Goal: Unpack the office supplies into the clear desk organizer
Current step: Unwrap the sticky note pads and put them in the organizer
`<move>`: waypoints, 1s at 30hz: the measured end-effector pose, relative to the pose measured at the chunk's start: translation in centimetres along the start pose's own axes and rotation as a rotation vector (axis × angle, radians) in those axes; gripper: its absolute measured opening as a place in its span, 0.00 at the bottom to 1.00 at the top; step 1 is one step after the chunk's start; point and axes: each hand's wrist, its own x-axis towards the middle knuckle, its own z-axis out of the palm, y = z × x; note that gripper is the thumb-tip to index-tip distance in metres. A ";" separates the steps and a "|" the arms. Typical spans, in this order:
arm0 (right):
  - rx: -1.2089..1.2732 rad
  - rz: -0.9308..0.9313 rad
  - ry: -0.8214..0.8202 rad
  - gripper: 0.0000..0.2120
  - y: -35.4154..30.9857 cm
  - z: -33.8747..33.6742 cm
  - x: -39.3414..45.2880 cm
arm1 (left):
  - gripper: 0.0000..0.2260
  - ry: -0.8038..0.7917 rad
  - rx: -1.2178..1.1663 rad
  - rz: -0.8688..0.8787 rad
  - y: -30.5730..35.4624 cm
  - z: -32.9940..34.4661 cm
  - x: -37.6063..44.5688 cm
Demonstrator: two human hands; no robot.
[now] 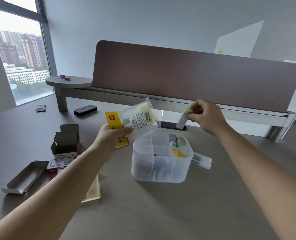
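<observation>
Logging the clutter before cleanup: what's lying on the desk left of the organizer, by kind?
Open cardboard boxes: 1
Box trays: 1
Flat box sleeves: 1
Black erasers: 1
Dark wrappers: 1
Clear yellow-edged packs: 1
Total: 6

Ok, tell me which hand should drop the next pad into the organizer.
Right. The right hand already pinches a loose pad above the organizer; the left hand holds the packet.

Organizer (162, 166) was frosted translucent plastic, smooth. Left of organizer: opened boxes (66, 141) matt cardboard. Above organizer: packet (135, 116) glossy clear film. Desk (213, 196) matt.
</observation>
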 end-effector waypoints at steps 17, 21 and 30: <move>-0.179 -0.133 -0.168 0.05 0.3 0.4 -0.8 | 0.09 -0.001 -0.014 -0.008 -0.1 0.4 0.0; -0.255 -0.180 -0.210 0.03 -0.2 0.8 -0.6 | 0.08 0.019 -0.004 -0.013 -0.1 0.4 0.1; -0.179 -0.125 -0.269 0.07 -0.5 1.3 -0.4 | 0.08 0.018 0.004 -0.016 -0.1 0.0 0.2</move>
